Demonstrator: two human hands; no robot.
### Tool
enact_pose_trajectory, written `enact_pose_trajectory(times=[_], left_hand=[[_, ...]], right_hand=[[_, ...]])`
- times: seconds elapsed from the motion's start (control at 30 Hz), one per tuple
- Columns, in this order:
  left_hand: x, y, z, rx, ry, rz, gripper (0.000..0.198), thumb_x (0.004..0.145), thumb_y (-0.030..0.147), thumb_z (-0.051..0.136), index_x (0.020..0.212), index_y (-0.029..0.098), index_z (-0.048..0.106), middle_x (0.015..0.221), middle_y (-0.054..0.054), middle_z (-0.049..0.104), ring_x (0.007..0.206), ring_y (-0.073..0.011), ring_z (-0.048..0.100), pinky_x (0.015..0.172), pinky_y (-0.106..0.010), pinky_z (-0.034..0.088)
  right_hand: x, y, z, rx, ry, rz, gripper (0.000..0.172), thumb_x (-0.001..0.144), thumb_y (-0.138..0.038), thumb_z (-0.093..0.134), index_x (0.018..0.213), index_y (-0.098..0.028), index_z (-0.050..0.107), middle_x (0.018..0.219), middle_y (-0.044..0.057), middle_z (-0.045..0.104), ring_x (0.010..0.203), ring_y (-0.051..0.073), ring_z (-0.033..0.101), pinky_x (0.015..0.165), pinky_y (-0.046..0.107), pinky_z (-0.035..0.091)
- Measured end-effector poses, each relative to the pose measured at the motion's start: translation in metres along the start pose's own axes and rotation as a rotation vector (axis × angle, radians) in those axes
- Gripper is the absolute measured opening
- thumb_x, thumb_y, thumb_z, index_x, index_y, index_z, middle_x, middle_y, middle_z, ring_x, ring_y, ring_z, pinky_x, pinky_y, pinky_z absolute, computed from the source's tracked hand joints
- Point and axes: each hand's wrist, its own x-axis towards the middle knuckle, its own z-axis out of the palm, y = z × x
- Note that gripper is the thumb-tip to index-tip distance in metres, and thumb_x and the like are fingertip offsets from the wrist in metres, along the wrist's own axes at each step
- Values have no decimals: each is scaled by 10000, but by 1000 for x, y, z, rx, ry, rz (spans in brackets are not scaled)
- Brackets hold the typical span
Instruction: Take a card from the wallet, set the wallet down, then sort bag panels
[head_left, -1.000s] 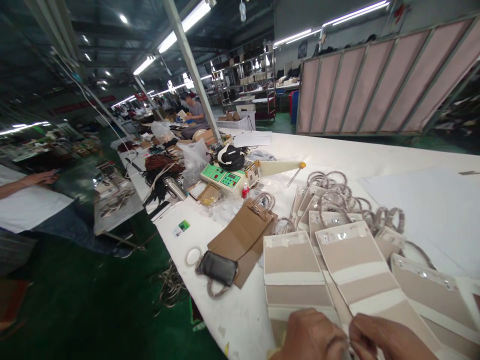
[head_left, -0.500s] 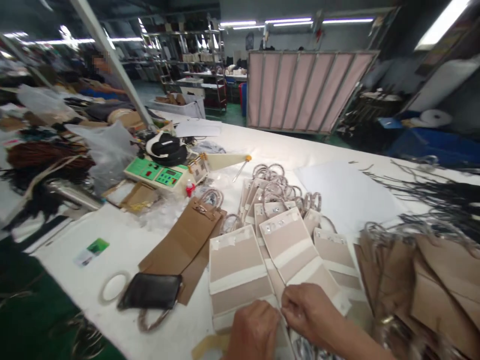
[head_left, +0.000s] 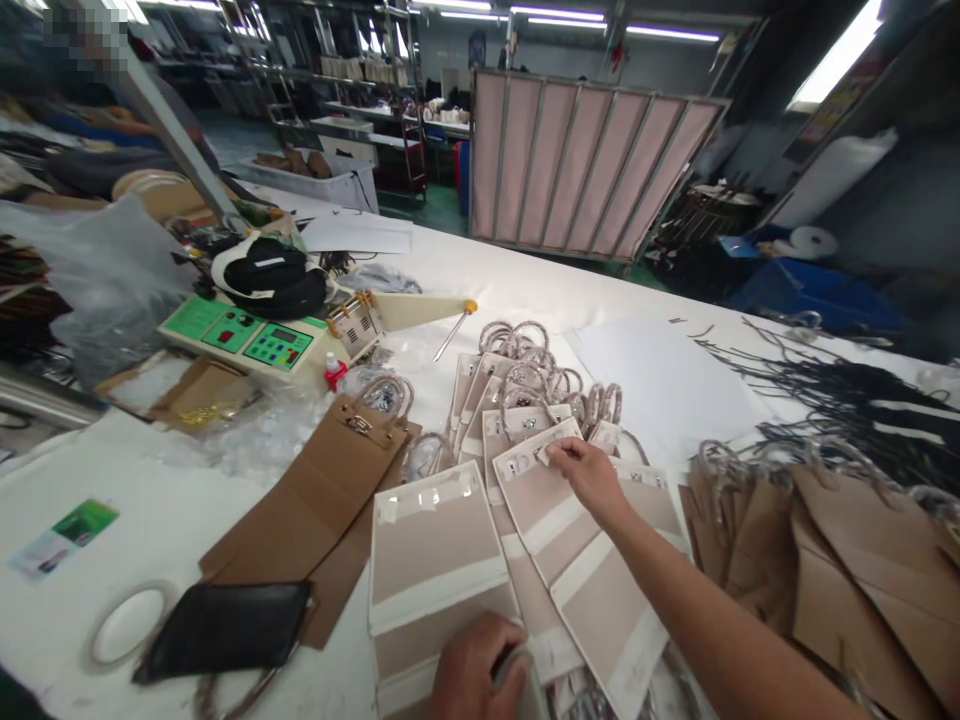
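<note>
My right hand [head_left: 589,475] pinches a small whitish piece [head_left: 542,455] at the top edge of a beige bag panel [head_left: 540,490]. Low in the picture my left hand [head_left: 476,665] is curled closed over the lower part of another beige panel [head_left: 435,545]; what lies within its fingers I cannot make out. Shiny patches of clear tape [head_left: 427,500] cross that panel's upper end. Behind both is a fanned stack of similar beige pieces [head_left: 469,400] with wrapped ring handles [head_left: 517,345].
Brown bag pieces [head_left: 300,490] and a black pouch [head_left: 225,630] lie to the left, beside a tape roll [head_left: 131,625]. A green-panelled machine [head_left: 247,335] and a screwdriver [head_left: 454,335] are farther back. More brown pieces [head_left: 847,540] and black cords [head_left: 832,390] are at right.
My right hand has moved up from beside the left hand to the top of the beige panel. My left hand has shifted slightly down and left. The view has turned.
</note>
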Motion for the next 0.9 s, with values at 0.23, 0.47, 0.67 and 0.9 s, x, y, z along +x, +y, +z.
enact_pose_trajectory(times=[0.23,0.47,0.67,0.9], left_hand=[[6,-14,3,-3,-33,23,171,769,136,592,895,220,672,844,-19,735,778,-186,689,706,-251,497],[8,-16,4,-41,-35,-14,174,765,131,587,889,218,673,840,-13,732,776,-179,685,711,-248,490],[8,-15,5,-61,-57,-44,187,757,127,584,889,216,682,856,-18,739,790,-185,681,736,-266,486],[6,0,-4,-189,-53,-145,239,794,172,581,966,221,740,962,-31,753,905,-212,672,830,-307,495]], right_hand=[[13,11,7,-101,-27,-81,333,823,-514,607,798,-188,673,706,4,629,658,182,526,625,291,373],[22,19,8,-248,-5,-200,284,867,-463,593,776,-204,666,729,12,620,675,184,518,639,296,372],[9,34,27,-149,193,-205,269,873,-460,634,907,-199,690,776,16,639,695,185,553,679,306,432],[10,32,36,-43,330,-141,352,870,-502,594,1012,-182,635,755,0,612,694,191,567,705,314,460]])
